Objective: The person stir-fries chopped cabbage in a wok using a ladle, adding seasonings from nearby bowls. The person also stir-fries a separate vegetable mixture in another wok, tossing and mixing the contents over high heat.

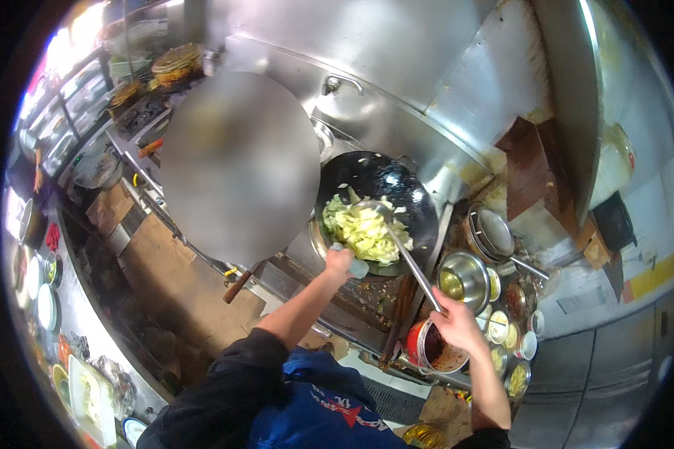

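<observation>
A large black wok (413, 207) sits on the stove, with chopped cabbage (365, 233) heaped in its near left part. My left hand (340, 262) is closed around a pale cloth (358, 268) at the wok's near rim. In my right hand (454, 317) is the end of the long metal handle of a ladle (410, 258); its bowl rests on the cabbage. Just beyond my right hand stands a steel bowl (474, 272) with yellowish liquid, probably oil. A red pot (427, 345) with dark red-brown contents is close below that hand.
Small seasoning containers (498, 327) crowd the right side, near a strainer (494, 233) resting on a pot. A faucet (342, 84) is on the steel wall behind. A blurred patch hides the area left of the wok. Plates and a plastic tub (92, 401) stand on the left counter.
</observation>
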`<action>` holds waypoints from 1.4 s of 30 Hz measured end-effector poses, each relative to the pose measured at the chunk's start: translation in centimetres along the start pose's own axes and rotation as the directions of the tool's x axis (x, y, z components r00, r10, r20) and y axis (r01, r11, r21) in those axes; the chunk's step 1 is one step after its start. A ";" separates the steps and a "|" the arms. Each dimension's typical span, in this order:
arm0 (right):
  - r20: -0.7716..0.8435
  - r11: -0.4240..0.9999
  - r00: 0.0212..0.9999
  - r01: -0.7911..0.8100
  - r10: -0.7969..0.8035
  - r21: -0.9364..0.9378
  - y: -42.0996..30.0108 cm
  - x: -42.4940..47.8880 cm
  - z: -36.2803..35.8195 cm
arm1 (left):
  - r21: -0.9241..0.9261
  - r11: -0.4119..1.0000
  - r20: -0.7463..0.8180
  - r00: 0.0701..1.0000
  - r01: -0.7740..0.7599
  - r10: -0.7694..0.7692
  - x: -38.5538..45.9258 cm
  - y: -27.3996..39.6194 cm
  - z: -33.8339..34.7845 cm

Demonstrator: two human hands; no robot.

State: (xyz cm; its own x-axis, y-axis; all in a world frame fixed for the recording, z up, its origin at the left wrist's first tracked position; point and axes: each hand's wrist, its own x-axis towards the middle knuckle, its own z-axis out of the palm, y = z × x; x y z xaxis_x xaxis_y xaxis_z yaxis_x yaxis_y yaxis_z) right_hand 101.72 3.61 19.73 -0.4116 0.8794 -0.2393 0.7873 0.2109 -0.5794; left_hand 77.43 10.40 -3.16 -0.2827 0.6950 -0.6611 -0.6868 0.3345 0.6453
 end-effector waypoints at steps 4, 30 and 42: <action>0.349 0.940 0.900 -0.319 0.262 0.118 0.3 -4.3 -3.6 | -0.034 0.995 0.011 0.995 -0.099 0.099 -7.2 3.0 1.1; -0.327 0.999 0.945 -0.005 -0.011 -0.048 7.6 7.0 13.7 | 0.210 0.915 -0.227 0.893 -0.344 0.388 -0.2 -1.7 1.1; -0.297 0.978 0.949 0.043 -0.104 -0.205 7.9 9.5 11.8 | 0.182 0.974 0.069 0.990 -0.136 0.125 -3.5 -1.1 -1.9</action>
State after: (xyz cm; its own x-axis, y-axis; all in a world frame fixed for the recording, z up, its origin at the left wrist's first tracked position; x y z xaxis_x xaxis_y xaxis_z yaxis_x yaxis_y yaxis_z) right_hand 98.61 8.63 3.67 -0.3363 0.9395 0.0646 0.8463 0.3316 -0.4170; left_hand 77.91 6.40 -2.34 -0.3189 0.7739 -0.5472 -0.5087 0.3474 0.7878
